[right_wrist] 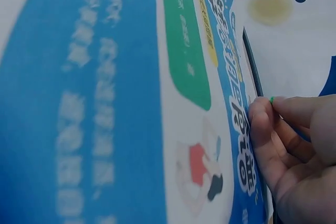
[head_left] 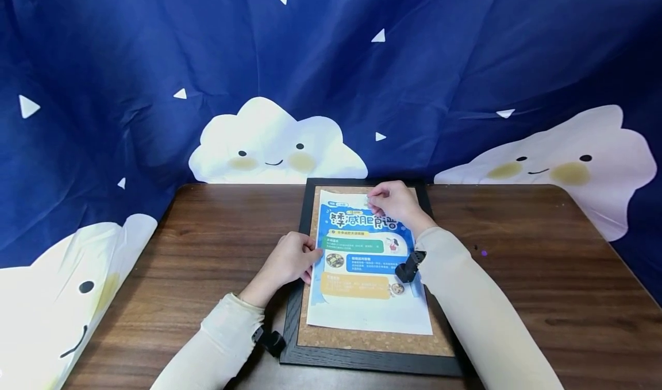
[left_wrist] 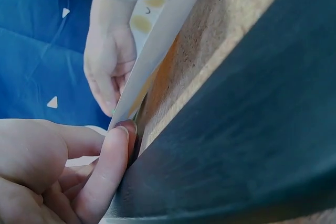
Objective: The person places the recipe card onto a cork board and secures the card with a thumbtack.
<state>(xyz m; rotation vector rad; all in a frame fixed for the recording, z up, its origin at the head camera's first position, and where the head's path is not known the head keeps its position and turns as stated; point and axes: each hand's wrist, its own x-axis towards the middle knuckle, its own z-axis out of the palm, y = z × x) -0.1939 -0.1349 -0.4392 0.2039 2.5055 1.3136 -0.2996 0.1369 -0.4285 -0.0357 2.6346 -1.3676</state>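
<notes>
Left grip point(head_left: 295, 259) pinches a white sheet point(head_left: 364, 263) printed blue, right grip point(head_left: 395, 203) a green object point(right_wrist: 272, 100)

A printed sheet point(head_left: 362, 316) with blue, green and orange panels lies face up over a black-framed cork board point(head_left: 357, 340), flat on the surface point(head_left: 217, 235), one side edge lifted. A tiny green object point(right_wrist: 272, 100), mostly hidden, is pinched in the right hand point(right_wrist: 302, 148).

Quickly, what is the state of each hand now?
Left hand: closed, pinching the printed sheet.
Right hand: closed, pinching a small green object, mostly hidden.
</notes>
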